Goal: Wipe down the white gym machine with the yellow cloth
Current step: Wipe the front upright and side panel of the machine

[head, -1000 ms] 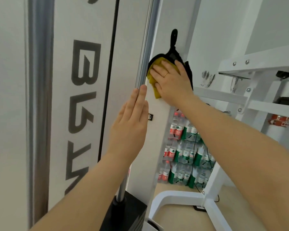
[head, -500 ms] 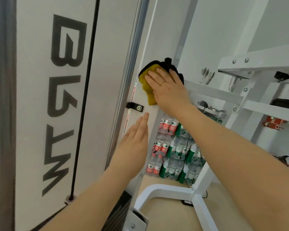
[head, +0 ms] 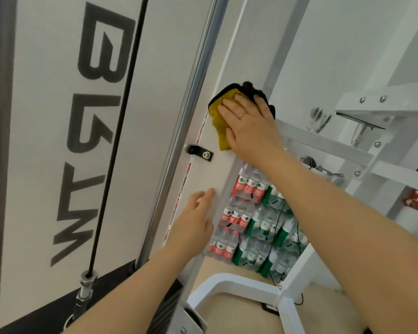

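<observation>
The white gym machine (head: 58, 165) fills the left of the head view, with large grey lettering, a black cable and a chrome guide rod. Its narrow white side panel (head: 210, 174) faces me. The yellow cloth (head: 219, 119), with a black edge, lies flat on that panel above a small black bracket (head: 201, 153). My right hand (head: 249, 126) presses the cloth against the panel with straight fingers. My left hand (head: 193, 220) rests flat on the same panel lower down, fingers straight and holding nothing.
White frame bars and shelves (head: 348, 141) stand to the right. Several packs of bottled water (head: 253, 218) are stacked on the floor behind the panel. A white curved base tube (head: 227, 283) lies on the beige floor below. The black weight stack (head: 169, 302) sits bottom centre.
My right hand slid the cloth down the side panel toward the black bracket. My left hand dropped lower on the panel. The view shifted down and left.
</observation>
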